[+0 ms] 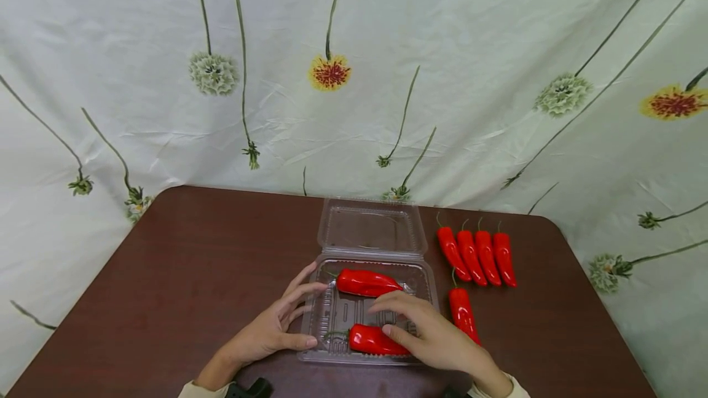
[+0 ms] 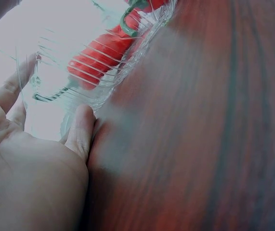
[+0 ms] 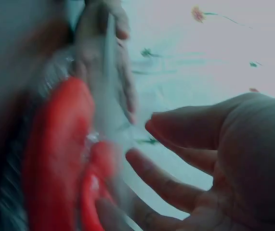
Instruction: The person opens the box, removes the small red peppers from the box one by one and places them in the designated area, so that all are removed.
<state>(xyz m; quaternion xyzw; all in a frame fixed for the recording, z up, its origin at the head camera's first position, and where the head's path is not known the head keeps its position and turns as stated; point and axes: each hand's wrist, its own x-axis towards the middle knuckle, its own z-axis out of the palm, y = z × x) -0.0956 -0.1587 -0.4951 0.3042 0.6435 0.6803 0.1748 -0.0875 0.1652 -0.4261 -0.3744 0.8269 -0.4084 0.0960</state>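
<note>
An open clear plastic clamshell box (image 1: 427,275) lies on the brown table (image 1: 182,275), its lid (image 1: 372,229) folded back. Two red chilli peppers lie inside, one at the back (image 1: 367,282) and one at the front (image 1: 372,341). My left hand (image 1: 303,315) rests against the box's left wall with straight fingers, the thumb at the front-left corner; the left wrist view shows that thumb (image 2: 82,130) against the ribbed plastic (image 2: 103,82). My right hand (image 1: 387,318) hovers over the front pepper with loose, spread fingers, the thumb touching it. The right wrist view shows these fingers (image 3: 176,159) apart beside the pepper (image 3: 55,154).
Several red peppers (image 1: 477,255) lie in a row to the right of the lid. One more pepper (image 1: 463,315) lies just right of the box, by my right wrist. A flowered cloth (image 1: 354,78) hangs behind the table.
</note>
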